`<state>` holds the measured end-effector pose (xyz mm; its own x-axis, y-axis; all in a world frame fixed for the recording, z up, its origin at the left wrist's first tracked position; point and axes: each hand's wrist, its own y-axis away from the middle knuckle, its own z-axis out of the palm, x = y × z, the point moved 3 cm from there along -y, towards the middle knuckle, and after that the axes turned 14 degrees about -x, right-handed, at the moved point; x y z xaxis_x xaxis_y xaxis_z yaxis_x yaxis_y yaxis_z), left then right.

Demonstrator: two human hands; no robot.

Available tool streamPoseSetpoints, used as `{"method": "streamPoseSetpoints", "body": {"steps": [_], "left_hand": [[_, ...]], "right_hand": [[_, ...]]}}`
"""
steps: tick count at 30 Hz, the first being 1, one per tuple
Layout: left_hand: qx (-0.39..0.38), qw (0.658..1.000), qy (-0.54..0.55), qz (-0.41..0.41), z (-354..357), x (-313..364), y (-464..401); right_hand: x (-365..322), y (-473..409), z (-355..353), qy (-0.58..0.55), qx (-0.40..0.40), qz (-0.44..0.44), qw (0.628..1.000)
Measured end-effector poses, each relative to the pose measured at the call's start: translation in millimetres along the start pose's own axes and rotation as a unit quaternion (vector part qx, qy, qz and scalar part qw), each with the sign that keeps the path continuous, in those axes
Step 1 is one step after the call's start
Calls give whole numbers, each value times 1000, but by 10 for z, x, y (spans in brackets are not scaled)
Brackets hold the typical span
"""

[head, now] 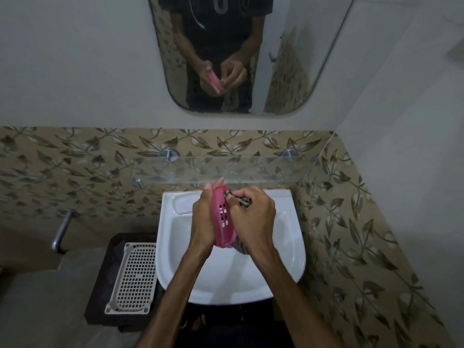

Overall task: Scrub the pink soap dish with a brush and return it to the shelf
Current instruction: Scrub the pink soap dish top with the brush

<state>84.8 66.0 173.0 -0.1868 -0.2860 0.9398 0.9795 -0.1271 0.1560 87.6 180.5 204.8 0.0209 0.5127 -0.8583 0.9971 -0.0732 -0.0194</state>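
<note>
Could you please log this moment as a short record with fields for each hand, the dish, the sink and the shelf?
left hand: left hand grips the pink soap dish, held on edge
right hand: right hand holds a small brush at the dish's top end
dish place: over the white sink
shelf: glass shelf above the sink, bare
beside sink: cream slotted tray

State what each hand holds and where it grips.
Left hand holds the pink soap dish on edge, along its long side, over the sink. Right hand grips a small brush by its handle.
</note>
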Motion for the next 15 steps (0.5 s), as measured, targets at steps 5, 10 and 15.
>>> {"method": "streamPoseSetpoints", "body": {"steps": [5,10,15], "left_hand": [[-21,999,-30,-12,43,93,-46],[-8,1000,-14,1,26,164,5],[-14,1000,-9,16,22,248,-30]], "right_hand": [[-132,-18,-46,-53,30,-75,995],[-282,5,-31,29,40,-236,971],[-213,-85,-76,42,40,-149,987]]}}
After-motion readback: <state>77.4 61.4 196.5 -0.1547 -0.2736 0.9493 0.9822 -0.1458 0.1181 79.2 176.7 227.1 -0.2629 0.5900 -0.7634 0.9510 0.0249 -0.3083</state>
